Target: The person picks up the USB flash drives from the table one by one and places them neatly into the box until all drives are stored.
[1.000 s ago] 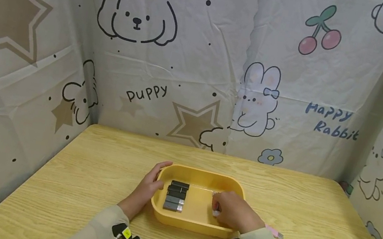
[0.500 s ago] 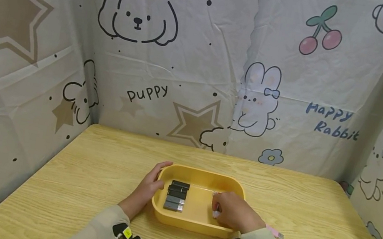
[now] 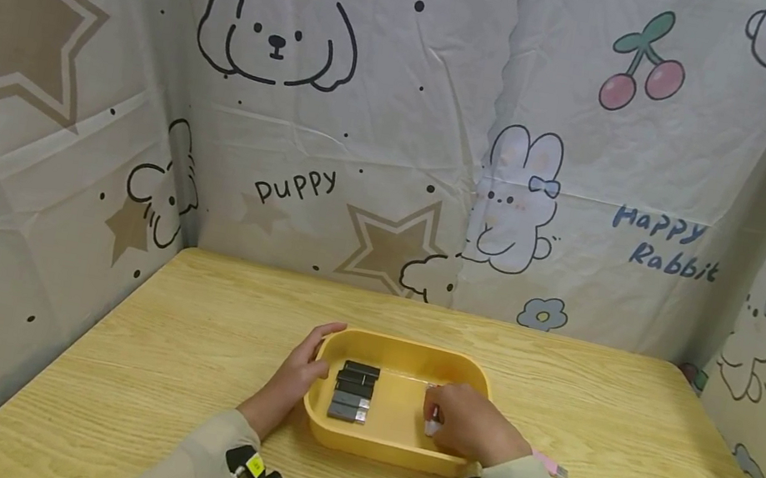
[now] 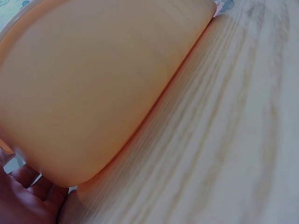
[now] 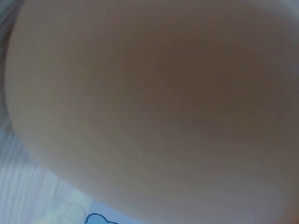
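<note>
In the head view, a yellow plastic tray (image 3: 385,453) stands on the wooden table. My left hand (image 3: 293,376) grips its left end, thumb over the rim and fingers around the outside. The left wrist view shows those fingers (image 4: 35,186) against the outer wall. My right hand (image 3: 470,423) reaches into the right side, fingers curled down, pinching a small white USB stick (image 3: 432,427) mostly hidden under them. On the tray's left side lie black USB sticks (image 3: 354,388) and grey ones (image 3: 346,412) with metal plugs, lined up in a column. The tray wall blurs most of the right wrist view.
A pink USB stick (image 3: 549,465) with a metal plug lies on the table (image 3: 659,454) right of the tray, partly behind my right forearm. Printed cloth (image 3: 405,107) hangs behind and at both sides. A black wrist camera (image 3: 255,476) sits on my left sleeve.
</note>
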### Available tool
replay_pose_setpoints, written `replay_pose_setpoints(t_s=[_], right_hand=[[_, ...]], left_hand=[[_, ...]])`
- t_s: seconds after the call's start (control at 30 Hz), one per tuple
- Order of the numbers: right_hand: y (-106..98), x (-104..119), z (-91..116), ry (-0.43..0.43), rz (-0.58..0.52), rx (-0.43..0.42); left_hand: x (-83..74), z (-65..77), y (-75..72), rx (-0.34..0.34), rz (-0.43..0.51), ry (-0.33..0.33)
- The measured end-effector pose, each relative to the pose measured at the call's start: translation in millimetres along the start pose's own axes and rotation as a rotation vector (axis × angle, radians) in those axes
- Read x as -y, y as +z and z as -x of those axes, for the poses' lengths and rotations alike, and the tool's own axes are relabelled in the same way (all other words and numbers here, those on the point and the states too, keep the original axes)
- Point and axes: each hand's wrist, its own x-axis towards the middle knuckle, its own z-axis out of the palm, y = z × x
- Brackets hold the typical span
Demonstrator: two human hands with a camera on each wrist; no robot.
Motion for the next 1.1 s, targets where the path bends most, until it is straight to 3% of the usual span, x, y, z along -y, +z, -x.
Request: replay_pose_setpoints(t_s=[0.6, 1.1], right_hand=[[0.5, -0.5, -1.6, 0.002, 0.014, 0.001], [-0.3, 1.1, -0.3, -0.032, 0.015, -0.022]], left_hand=[[0.2, 0.3, 0.1, -0.002, -0.03, 0.01], [-0.6, -0.2, 0.5, 0.004, 0.003, 0.012]])
